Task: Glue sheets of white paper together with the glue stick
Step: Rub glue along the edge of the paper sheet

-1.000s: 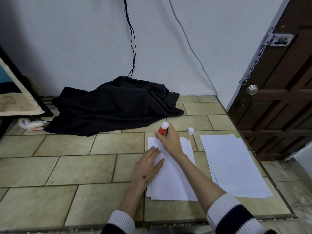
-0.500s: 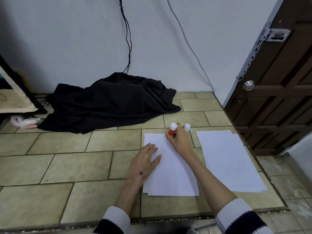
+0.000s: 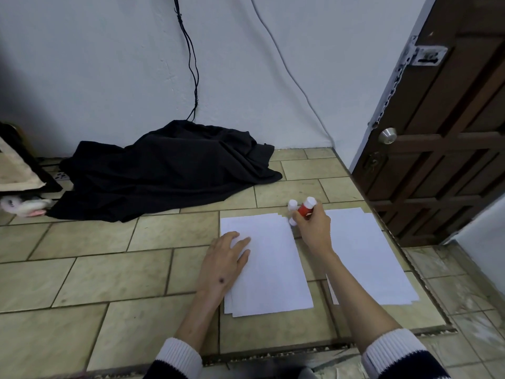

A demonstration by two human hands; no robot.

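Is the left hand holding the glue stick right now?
No, the left hand rests flat on the left paper stack, while the right hand grips the red glue stick.

Wall: a pale wall (image 3: 109, 64) stands behind, painted plain, a little shadowed on the left.
Cables: a black cable (image 3: 191, 58) hangs down the wall to the black cloth; a thin white cable (image 3: 287, 67) runs slanting toward the corner.
Floor: beige tiles (image 3: 95, 272) with dark joints.
Cloth: a crumpled black cloth (image 3: 164, 170) lies on the floor against the wall.
Door: a dark brown wooden door (image 3: 448, 149) on the right, with a round metal knob (image 3: 387, 135) and a metal latch (image 3: 427, 56) above.
Left edge: a black-framed piece of furniture (image 3: 19, 165), only partly visible.
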